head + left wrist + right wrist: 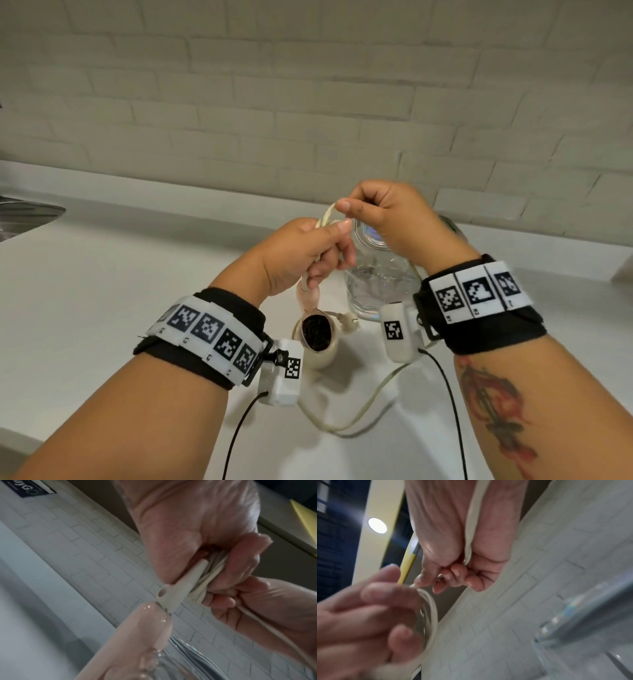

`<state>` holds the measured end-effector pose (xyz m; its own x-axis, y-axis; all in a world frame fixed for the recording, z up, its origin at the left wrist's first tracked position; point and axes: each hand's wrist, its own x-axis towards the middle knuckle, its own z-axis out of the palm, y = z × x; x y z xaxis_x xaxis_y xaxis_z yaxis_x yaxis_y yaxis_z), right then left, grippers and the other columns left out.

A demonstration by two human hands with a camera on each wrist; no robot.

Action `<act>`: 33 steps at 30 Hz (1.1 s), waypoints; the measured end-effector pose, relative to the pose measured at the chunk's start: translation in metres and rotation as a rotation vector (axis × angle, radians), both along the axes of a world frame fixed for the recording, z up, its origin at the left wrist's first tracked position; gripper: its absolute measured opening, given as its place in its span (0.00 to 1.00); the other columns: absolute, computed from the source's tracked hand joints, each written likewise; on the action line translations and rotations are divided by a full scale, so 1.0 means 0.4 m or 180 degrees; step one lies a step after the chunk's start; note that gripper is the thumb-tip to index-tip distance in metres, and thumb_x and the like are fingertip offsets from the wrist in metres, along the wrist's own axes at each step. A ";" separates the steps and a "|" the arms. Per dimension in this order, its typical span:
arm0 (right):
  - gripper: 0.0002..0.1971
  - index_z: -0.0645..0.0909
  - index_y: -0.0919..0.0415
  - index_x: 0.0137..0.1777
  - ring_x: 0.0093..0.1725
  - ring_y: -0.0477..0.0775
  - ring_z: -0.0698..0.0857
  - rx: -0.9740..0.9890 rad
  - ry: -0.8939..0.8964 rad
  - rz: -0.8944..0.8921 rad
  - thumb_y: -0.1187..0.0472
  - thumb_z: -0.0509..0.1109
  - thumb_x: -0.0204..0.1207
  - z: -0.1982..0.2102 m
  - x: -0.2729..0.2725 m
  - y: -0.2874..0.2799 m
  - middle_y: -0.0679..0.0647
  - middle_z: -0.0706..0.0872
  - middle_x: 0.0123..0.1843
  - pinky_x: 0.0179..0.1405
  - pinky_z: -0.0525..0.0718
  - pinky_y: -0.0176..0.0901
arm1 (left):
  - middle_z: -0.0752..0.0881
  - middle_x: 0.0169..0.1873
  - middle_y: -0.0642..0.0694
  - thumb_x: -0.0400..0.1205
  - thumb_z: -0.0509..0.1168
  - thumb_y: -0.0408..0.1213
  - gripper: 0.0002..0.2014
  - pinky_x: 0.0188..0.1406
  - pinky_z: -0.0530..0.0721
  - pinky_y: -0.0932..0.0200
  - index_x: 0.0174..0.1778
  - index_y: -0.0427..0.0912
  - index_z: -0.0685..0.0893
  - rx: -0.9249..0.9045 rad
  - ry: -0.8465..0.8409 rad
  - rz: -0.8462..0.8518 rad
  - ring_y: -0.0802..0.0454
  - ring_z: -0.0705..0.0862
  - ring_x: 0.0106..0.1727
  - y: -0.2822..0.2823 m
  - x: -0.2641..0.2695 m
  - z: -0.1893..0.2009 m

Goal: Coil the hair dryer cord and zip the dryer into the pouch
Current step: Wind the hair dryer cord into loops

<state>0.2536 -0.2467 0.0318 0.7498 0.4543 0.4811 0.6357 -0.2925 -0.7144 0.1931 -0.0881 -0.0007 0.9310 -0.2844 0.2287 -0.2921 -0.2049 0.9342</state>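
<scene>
My left hand [325, 253] is raised over the counter and grips the pale folded handle [178, 585] of the pink and cream hair dryer [317, 337], together with several loops of cream cord [207, 578]. The barrel hangs below the fist with its dark grille facing me. My right hand [349, 209] is just above and to the right, pinching the cord [471, 520], which runs down across its palm. Slack cord [359, 414] trails over the counter, and the plug [350, 322] lies beside the barrel. I see no pouch that I can identify.
A clear glass jar [380, 277] stands right behind the hands, close to the dryer. The white counter [120, 274] runs back to a tiled wall. A steel sink [24, 212] sits at the far left. Black wrist-camera cables hang off the front edge.
</scene>
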 end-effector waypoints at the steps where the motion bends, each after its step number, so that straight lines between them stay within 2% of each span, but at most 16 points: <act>1: 0.11 0.84 0.61 0.38 0.23 0.39 0.70 0.0110 0.0136 0.0019 0.53 0.72 0.75 -0.021 0.006 0.008 0.42 0.75 0.22 0.27 0.70 0.31 | 0.69 0.11 0.52 0.87 0.51 0.48 0.26 0.36 0.76 0.55 0.36 0.30 0.81 -0.0045 0.0025 0.0022 0.56 0.75 0.18 0.004 0.002 -0.002; 4: 0.21 0.84 0.61 0.39 0.34 0.53 0.81 0.0240 0.0805 0.0197 0.46 0.62 0.81 -0.093 0.012 0.028 0.52 0.84 0.30 0.41 0.83 0.53 | 0.65 0.12 0.51 0.87 0.48 0.51 0.28 0.24 0.69 0.61 0.34 0.36 0.81 -0.0153 0.0015 0.0131 0.53 0.66 0.16 0.010 0.008 -0.007; 5: 0.25 0.84 0.60 0.38 0.37 0.55 0.82 0.0206 0.1072 0.0224 0.42 0.57 0.82 -0.118 0.010 0.033 0.53 0.86 0.31 0.45 0.83 0.56 | 0.65 0.12 0.51 0.88 0.47 0.51 0.28 0.22 0.68 0.62 0.34 0.35 0.80 -0.0167 0.0012 0.0177 0.53 0.63 0.16 0.009 0.008 -0.007; 7: 0.32 0.85 0.59 0.48 0.38 0.54 0.83 0.0096 0.1487 0.0291 0.35 0.46 0.81 -0.163 0.008 0.043 0.55 0.89 0.37 0.43 0.81 0.52 | 0.64 0.13 0.49 0.89 0.46 0.49 0.28 0.18 0.66 0.65 0.36 0.32 0.80 -0.0146 0.0031 0.0249 0.54 0.61 0.14 0.002 0.007 -0.001; 9: 0.35 0.81 0.49 0.62 0.37 0.53 0.82 0.0240 0.1878 0.0662 0.30 0.39 0.78 -0.207 0.019 0.049 0.64 0.90 0.49 0.36 0.76 0.45 | 0.64 0.14 0.48 0.89 0.47 0.49 0.28 0.18 0.66 0.65 0.38 0.30 0.81 -0.0089 0.0043 0.0295 0.54 0.61 0.15 -0.004 0.005 0.004; 10: 0.34 0.80 0.46 0.64 0.36 0.54 0.80 0.0431 0.2133 0.0845 0.30 0.39 0.78 -0.223 0.029 0.047 0.67 0.88 0.52 0.33 0.74 0.43 | 0.64 0.15 0.47 0.89 0.47 0.50 0.28 0.18 0.67 0.64 0.38 0.30 0.81 -0.0051 0.0030 0.0305 0.54 0.62 0.15 -0.005 0.006 0.004; 12: 0.27 0.80 0.54 0.67 0.35 0.56 0.80 0.0520 0.2682 0.0841 0.38 0.50 0.81 -0.256 0.055 0.040 0.68 0.86 0.55 0.30 0.72 0.42 | 0.65 0.14 0.49 0.88 0.47 0.52 0.29 0.20 0.66 0.62 0.37 0.34 0.82 0.0003 0.0024 0.0305 0.53 0.62 0.16 -0.005 0.008 0.002; 13: 0.22 0.79 0.58 0.68 0.32 0.55 0.81 0.0234 0.2815 0.0669 0.47 0.57 0.82 -0.274 0.065 0.037 0.64 0.86 0.55 0.29 0.72 0.41 | 0.65 0.14 0.50 0.88 0.47 0.53 0.28 0.22 0.66 0.61 0.36 0.36 0.82 0.0002 0.0040 0.0301 0.53 0.61 0.17 -0.006 0.008 0.001; 15: 0.17 0.77 0.56 0.69 0.28 0.49 0.83 -0.1128 0.2597 0.0310 0.60 0.62 0.80 -0.300 0.067 0.033 0.52 0.86 0.49 0.27 0.75 0.37 | 0.65 0.14 0.51 0.88 0.47 0.54 0.28 0.29 0.67 0.53 0.37 0.37 0.83 -0.0040 0.0075 0.0266 0.52 0.61 0.18 -0.008 0.010 -0.001; 17: 0.15 0.79 0.50 0.64 0.32 0.43 0.84 -0.2465 0.2003 0.0473 0.59 0.63 0.79 -0.311 0.058 0.028 0.45 0.84 0.43 0.28 0.77 0.33 | 0.65 0.14 0.51 0.88 0.47 0.54 0.28 0.37 0.67 0.46 0.38 0.38 0.84 -0.0063 0.0110 0.0239 0.50 0.61 0.20 -0.012 0.011 -0.001; 20: 0.06 0.82 0.49 0.46 0.35 0.45 0.83 -0.3044 0.1531 0.0470 0.56 0.63 0.77 -0.302 0.047 0.025 0.48 0.85 0.40 0.36 0.82 0.34 | 0.66 0.14 0.51 0.87 0.48 0.55 0.29 0.40 0.69 0.44 0.39 0.38 0.86 -0.0042 0.0123 0.0244 0.49 0.63 0.20 -0.017 0.018 -0.002; 21: 0.07 0.82 0.49 0.41 0.34 0.46 0.83 -0.3048 0.1521 0.0428 0.55 0.64 0.77 -0.290 0.043 0.025 0.46 0.86 0.37 0.39 0.83 0.38 | 0.66 0.14 0.52 0.86 0.48 0.56 0.29 0.41 0.70 0.44 0.40 0.38 0.86 -0.0050 0.0129 0.0246 0.50 0.63 0.20 -0.016 0.020 -0.003; 23: 0.11 0.82 0.48 0.33 0.32 0.48 0.82 -0.2722 0.1511 0.0340 0.54 0.66 0.77 -0.260 0.036 0.019 0.43 0.85 0.32 0.37 0.81 0.39 | 0.66 0.13 0.52 0.85 0.49 0.58 0.30 0.44 0.70 0.44 0.41 0.38 0.88 -0.0083 0.0153 0.0262 0.52 0.63 0.19 -0.011 0.026 -0.006; 29: 0.08 0.88 0.54 0.42 0.29 0.39 0.77 -0.1531 0.1225 0.0565 0.50 0.75 0.70 -0.169 0.009 -0.007 0.45 0.85 0.29 0.36 0.73 0.37 | 0.64 0.14 0.53 0.85 0.50 0.57 0.30 0.45 0.66 0.44 0.49 0.36 0.89 -0.0291 0.0150 0.0323 0.54 0.61 0.17 0.003 0.041 -0.015; 31: 0.07 0.89 0.57 0.43 0.28 0.36 0.78 -0.1146 0.1290 0.0691 0.54 0.75 0.71 -0.163 0.003 -0.004 0.46 0.84 0.30 0.35 0.71 0.33 | 0.64 0.14 0.53 0.85 0.50 0.57 0.30 0.40 0.66 0.45 0.51 0.35 0.88 -0.0299 0.0131 0.0338 0.55 0.60 0.17 0.000 0.042 -0.015; 33: 0.07 0.88 0.56 0.39 0.38 0.41 0.85 -0.0789 0.1333 0.0846 0.53 0.74 0.70 -0.169 -0.001 0.001 0.46 0.87 0.31 0.42 0.78 0.40 | 0.65 0.14 0.52 0.86 0.50 0.56 0.30 0.30 0.65 0.50 0.51 0.35 0.88 -0.0287 0.0112 0.0367 0.55 0.60 0.17 -0.003 0.042 -0.012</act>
<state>0.2531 -0.2464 -0.0356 0.6981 0.7156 0.0212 0.3870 -0.3524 -0.8521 0.2101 -0.0895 -0.0055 0.9642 -0.1549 0.2150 -0.2381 -0.1501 0.9596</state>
